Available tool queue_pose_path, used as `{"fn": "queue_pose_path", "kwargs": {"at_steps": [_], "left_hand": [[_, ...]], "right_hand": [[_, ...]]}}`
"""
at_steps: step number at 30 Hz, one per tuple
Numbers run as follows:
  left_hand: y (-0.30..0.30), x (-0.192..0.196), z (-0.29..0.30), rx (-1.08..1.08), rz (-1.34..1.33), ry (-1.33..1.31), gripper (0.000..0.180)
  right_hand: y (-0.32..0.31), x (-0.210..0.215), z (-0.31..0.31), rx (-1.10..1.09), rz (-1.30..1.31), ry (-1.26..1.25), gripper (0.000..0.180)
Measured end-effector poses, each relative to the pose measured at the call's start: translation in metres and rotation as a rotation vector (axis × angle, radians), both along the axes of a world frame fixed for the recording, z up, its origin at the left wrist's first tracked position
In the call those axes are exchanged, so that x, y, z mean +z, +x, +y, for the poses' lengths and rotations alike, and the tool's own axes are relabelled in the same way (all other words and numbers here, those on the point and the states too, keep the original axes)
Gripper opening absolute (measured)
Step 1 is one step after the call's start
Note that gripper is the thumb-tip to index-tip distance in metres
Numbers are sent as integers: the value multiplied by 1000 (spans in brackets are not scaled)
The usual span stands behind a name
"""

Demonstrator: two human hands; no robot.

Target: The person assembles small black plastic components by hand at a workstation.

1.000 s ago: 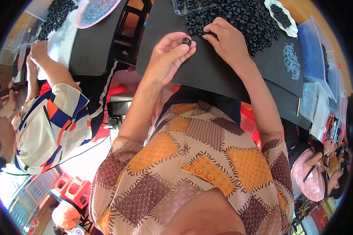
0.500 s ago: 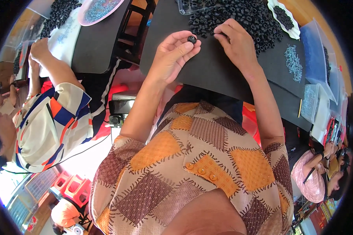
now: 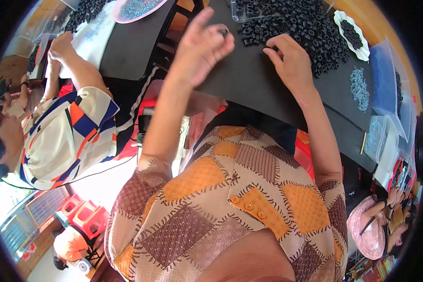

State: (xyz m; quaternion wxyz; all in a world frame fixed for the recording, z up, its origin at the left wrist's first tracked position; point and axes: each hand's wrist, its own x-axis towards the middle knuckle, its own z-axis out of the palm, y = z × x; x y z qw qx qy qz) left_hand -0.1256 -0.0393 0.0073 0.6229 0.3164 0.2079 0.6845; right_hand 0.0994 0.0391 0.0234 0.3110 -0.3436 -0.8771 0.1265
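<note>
At table (image 3: 249,70): L grip (image 3: 197,49) w/ blk piece (image 3: 223,33), R grip (image 3: 290,60) nr blk pile (image 3: 312,35).

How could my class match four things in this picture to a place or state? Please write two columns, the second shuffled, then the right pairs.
Column one
1. Left hand
2. White dish
3. Pink plate
4. Yellow stick

Column two
A. Bearing blue bits
B. At the right edge of the person's table
C. Holding one dark piece
D. Bearing many black pieces

Right pairs: 1-C, 2-D, 3-A, 4-B
</note>
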Motion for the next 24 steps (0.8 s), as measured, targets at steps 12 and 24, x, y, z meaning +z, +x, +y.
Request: {"fn": "queue_pose_path", "kwargs": {"at_steps": [12, 24], "left_hand": [[-99, -20, 35, 18, -84, -295, 53], [20, 4, -35, -154, -9, -171, 38]], "right_hand": [[31, 12, -17, 9, 217, -147, 14], [44, 6, -49, 62, 399, -480, 11]]}}
